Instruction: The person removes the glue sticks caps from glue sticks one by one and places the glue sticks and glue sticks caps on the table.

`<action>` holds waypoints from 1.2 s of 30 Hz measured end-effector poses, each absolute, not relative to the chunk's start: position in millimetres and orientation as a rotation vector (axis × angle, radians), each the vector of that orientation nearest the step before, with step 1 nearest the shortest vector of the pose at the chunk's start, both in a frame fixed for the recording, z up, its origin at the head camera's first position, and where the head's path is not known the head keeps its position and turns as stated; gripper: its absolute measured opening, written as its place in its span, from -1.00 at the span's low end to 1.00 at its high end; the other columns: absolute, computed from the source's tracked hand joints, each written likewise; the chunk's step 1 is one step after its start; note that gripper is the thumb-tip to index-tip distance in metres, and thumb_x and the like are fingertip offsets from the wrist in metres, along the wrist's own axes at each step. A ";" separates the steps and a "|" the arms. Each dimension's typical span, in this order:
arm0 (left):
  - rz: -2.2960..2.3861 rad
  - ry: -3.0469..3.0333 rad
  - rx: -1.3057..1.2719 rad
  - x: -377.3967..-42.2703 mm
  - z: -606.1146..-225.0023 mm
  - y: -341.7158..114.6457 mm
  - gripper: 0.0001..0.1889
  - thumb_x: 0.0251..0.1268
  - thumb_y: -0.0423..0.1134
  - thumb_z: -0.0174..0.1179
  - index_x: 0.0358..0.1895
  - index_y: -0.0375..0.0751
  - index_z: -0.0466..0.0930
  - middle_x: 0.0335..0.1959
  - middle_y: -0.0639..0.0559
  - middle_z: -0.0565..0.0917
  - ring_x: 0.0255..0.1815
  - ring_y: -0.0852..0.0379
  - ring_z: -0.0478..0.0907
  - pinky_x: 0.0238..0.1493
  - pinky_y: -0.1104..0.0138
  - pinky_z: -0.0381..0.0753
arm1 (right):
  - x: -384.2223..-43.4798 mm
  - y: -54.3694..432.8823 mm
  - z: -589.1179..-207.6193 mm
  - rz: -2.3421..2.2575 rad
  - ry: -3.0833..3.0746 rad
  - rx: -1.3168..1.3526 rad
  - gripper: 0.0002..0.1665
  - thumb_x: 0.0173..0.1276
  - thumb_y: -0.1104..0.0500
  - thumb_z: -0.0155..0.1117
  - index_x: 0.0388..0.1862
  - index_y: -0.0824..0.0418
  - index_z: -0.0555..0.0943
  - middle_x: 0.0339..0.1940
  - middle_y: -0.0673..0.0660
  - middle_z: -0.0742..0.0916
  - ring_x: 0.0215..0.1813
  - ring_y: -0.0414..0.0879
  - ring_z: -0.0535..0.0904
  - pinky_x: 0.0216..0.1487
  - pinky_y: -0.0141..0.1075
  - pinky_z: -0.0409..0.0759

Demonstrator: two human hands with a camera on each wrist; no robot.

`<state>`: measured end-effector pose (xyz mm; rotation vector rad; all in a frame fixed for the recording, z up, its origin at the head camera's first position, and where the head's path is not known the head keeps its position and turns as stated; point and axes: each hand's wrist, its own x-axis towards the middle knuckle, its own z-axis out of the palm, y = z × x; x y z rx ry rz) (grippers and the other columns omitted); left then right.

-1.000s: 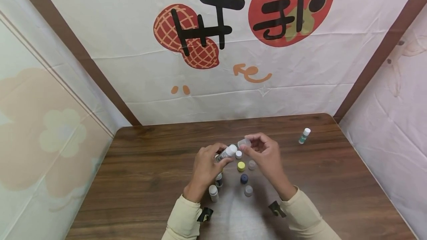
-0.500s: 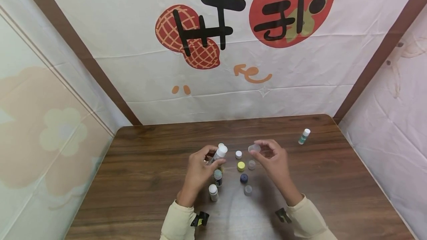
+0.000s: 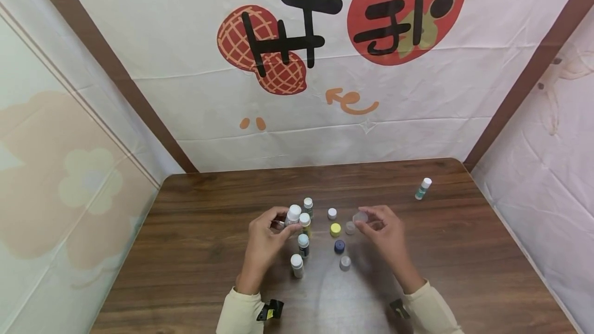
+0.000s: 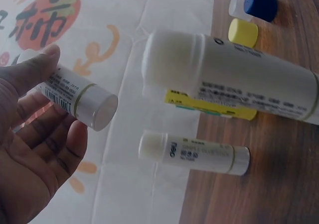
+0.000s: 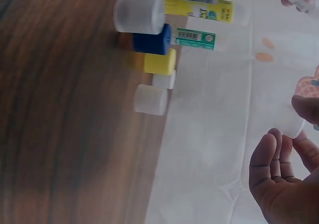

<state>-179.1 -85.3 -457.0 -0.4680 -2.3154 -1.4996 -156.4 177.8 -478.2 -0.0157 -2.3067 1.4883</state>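
In the head view my left hand (image 3: 263,246) holds a white glue stick (image 3: 293,215) between thumb and fingers, beside a row of several standing glue sticks. The left wrist view shows the held glue stick (image 4: 67,89) tilted, with a barcode on its label. My right hand (image 3: 387,233) pinches a translucent cap (image 3: 360,217) by thumb and fingertips, over the table right of the loose caps. That same cap (image 5: 293,127) is partly cut by the thumb in the right wrist view.
Between the hands lie a white cap (image 3: 332,214), a yellow cap (image 3: 335,230), a dark blue cap (image 3: 340,246) and translucent caps, one nearest the front (image 3: 345,263). A green-labelled glue stick (image 3: 423,189) stands at the far right. A printed cloth (image 3: 260,143) hangs behind the table.
My hands have drawn apart: the left moved left and toward me with the glue stick, the right moved right and toward me with the cap. The other glue sticks and caps stay put.
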 end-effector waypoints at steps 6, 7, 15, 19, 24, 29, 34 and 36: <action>-1.518 -2.309 -0.422 -176.2 -464.7 -94.7 -0.70 -0.13 -0.36 0.52 -0.24 -0.23 0.69 -0.36 0.01 0.64 -0.38 0.08 0.62 -0.38 0.28 0.66 | -155.2 178.0 -490.6 1.354 -2.388 0.009 -0.61 0.02 0.37 0.53 -0.11 0.30 0.71 -0.28 0.13 0.64 -0.31 -0.03 0.65 -0.33 -0.33 0.64; -1.522 -2.310 -0.406 -175.6 -465.4 -95.6 -0.70 -0.13 -0.38 0.52 -0.24 -0.26 0.69 -0.36 -0.01 0.63 -0.38 0.05 0.63 -0.37 0.26 0.67 | -155.0 178.2 -492.3 1.336 -2.399 0.009 -0.61 0.02 0.37 0.53 -0.11 0.30 0.71 -0.28 0.13 0.64 -0.31 -0.03 0.65 -0.33 -0.31 0.64; -1.543 -2.297 -0.363 -174.2 -471.8 -101.0 -0.70 -0.17 -0.53 0.49 -0.27 -0.36 0.67 -0.36 -0.13 0.64 -0.39 -0.06 0.64 -0.36 0.12 0.67 | -153.3 179.8 -505.2 1.298 -2.546 -0.054 -0.61 0.02 0.36 0.50 -0.11 0.30 0.66 -0.30 0.13 0.66 -0.30 -0.04 0.63 -0.29 -0.24 0.63; -1.533 -2.301 -0.369 -174.5 -474.9 -105.0 -0.71 -0.14 -0.46 0.51 -0.27 -0.28 0.68 -0.35 -0.03 0.64 -0.39 0.08 0.64 -0.34 0.26 0.67 | -155.7 179.6 -513.2 1.276 -2.641 -0.086 -0.63 -0.02 0.38 0.46 -0.15 0.29 0.67 -0.32 0.13 0.66 -0.30 -0.05 0.62 -0.28 -0.22 0.61; -1.512 -2.280 -0.410 -174.9 -478.3 -107.4 -0.70 -0.13 -0.45 0.51 -0.26 -0.31 0.67 -0.35 -0.04 0.64 -0.40 0.08 0.64 -0.37 0.30 0.67 | -162.3 177.7 -523.4 1.213 -2.738 -0.097 -0.66 -0.03 0.37 0.45 -0.19 0.29 0.69 -0.33 0.15 0.68 -0.30 -0.05 0.62 -0.25 -0.17 0.60; -1.515 -2.287 -0.388 -174.9 -479.7 -107.4 -0.70 -0.13 -0.45 0.51 -0.25 -0.31 0.66 -0.34 -0.04 0.64 -0.39 0.08 0.63 -0.36 0.27 0.67 | -167.2 176.0 -531.1 1.136 -2.817 -0.107 -0.73 -0.01 0.34 0.45 -0.25 0.29 0.69 -0.42 0.10 0.66 -0.34 -0.07 0.56 -0.27 -0.15 0.57; -1.536 -2.260 -0.389 -175.0 -482.9 -106.8 -0.69 -0.14 -0.45 0.52 -0.25 -0.31 0.65 -0.34 -0.05 0.64 -0.41 0.00 0.63 -0.37 0.17 0.67 | -170.0 175.3 -536.1 1.067 -2.853 -0.075 -0.78 -0.01 0.34 0.47 -0.33 0.31 0.67 -0.53 0.04 0.62 -0.44 -0.12 0.49 -0.36 -0.20 0.52; -1.539 -2.240 -0.402 -175.0 -483.8 -106.9 -0.69 -0.15 -0.46 0.52 -0.26 -0.31 0.65 -0.35 -0.06 0.64 -0.43 -0.02 0.63 -0.39 0.14 0.67 | -170.6 174.5 -536.8 1.065 -2.852 -0.063 -0.77 -0.03 0.35 0.49 -0.34 0.31 0.66 -0.54 0.04 0.61 -0.45 -0.13 0.48 -0.38 -0.21 0.51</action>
